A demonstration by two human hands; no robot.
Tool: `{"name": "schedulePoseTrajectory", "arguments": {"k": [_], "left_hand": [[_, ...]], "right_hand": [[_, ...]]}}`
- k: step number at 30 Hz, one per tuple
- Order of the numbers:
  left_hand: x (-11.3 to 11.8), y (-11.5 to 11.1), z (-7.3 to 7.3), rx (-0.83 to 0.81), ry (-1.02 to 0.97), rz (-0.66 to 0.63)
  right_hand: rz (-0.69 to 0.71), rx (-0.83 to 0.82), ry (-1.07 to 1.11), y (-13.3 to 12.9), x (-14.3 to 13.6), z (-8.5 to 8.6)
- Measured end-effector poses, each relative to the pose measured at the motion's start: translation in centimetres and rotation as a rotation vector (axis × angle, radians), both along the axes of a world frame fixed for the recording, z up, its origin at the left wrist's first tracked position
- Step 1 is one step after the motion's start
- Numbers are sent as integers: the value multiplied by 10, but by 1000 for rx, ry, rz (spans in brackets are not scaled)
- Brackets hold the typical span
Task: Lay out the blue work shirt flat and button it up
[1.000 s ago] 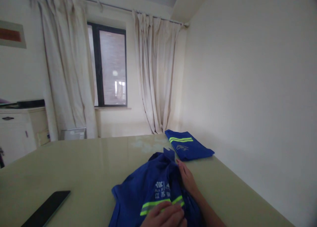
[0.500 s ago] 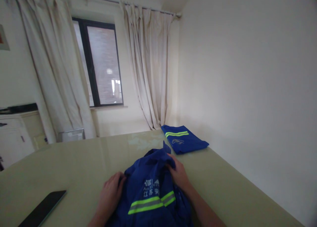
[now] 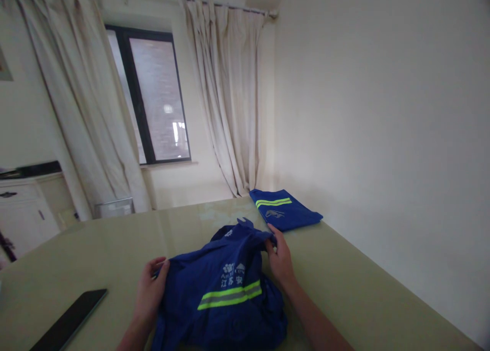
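Note:
A crumpled blue work jacket (image 3: 214,320) with a yellow-green and grey reflective stripe and white lettering lies in front of me on the table. My left hand (image 3: 151,284) pinches its left edge between thumb and fingers, pulling the cloth out flat on that side. Near the collar on the right, my right hand (image 3: 279,254) grips a fold of the cloth, and part of its fingers is hidden by the fabric. The jacket's lower right part is bunched up below my right wrist.
A folded blue garment (image 3: 294,215) with a matching stripe lies at the table's far right corner, by the wall. On the left rests a dark flat phone-like slab (image 3: 71,320). The pale green tabletop (image 3: 115,254) reaches toward the curtain (image 3: 233,95) and window.
My left hand has moved left and now holds the jacket's edge, spreading the cloth wider. My right hand has shifted slightly up and right with its fold.

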State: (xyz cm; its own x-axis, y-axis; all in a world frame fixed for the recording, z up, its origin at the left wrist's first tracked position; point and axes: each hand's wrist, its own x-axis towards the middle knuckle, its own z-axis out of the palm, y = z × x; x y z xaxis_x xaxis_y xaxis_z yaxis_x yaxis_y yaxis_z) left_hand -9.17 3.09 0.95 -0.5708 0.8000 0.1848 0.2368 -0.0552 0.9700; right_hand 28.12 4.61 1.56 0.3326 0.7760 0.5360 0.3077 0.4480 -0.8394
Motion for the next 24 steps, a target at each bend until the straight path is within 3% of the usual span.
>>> {"name": "schedulePoseTrajectory", "arguments": {"k": [3, 6, 13, 16, 21, 24], "left_hand": [[-1, 0, -4, 16, -186, -70], [1, -2, -3, 33, -207, -70], [16, -9, 14, 87, 238, -142], [22, -11, 17, 69, 304, -181], [18, -10, 0, -95, 392, -124], [15, -7, -9, -180, 406, -159]], "right_hand": [[-27, -111, 83, 7, 4, -6], [-60, -160, 101, 11, 5, -10], [-13, -143, 108, 9, 1, -13], [-27, -148, 111, 9, 1, -13], [15, -180, 129, 11, 5, -12], [75, -213, 187, 13, 8, -12]]}}
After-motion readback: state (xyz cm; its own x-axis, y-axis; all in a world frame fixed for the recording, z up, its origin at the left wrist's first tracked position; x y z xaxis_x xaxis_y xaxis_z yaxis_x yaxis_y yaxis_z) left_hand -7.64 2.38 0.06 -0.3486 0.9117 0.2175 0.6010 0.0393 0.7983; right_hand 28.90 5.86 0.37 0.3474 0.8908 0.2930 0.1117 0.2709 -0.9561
